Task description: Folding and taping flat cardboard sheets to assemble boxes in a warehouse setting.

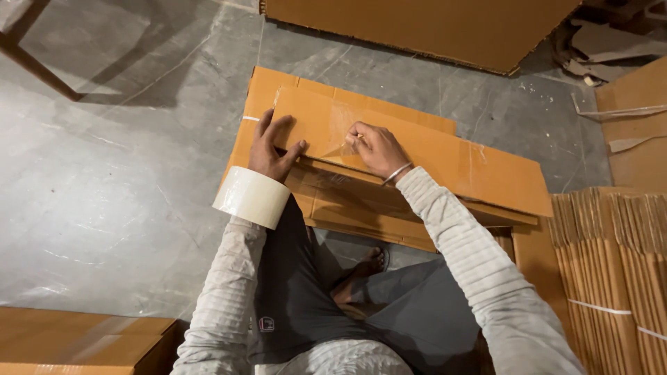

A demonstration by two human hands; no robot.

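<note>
While both hands press on it, a flat cardboard box (417,156) lies on the grey floor (125,201) just ahead of the seated person.

Nearest, a roll of clear tape (251,197) sits around the left wrist like a bracelet. Beyond it, the left hand (272,149) rests open, fingers spread, flat on the box's near-left edge. Just beside it, the right hand (375,147) has curled fingertips pinching or pressing a clear tape strip (340,135) onto the cardboard; which, I cannot tell. Bundled cardboard sheets (611,257) stand at right; another cardboard sheet (417,28) lies farthest.
</note>
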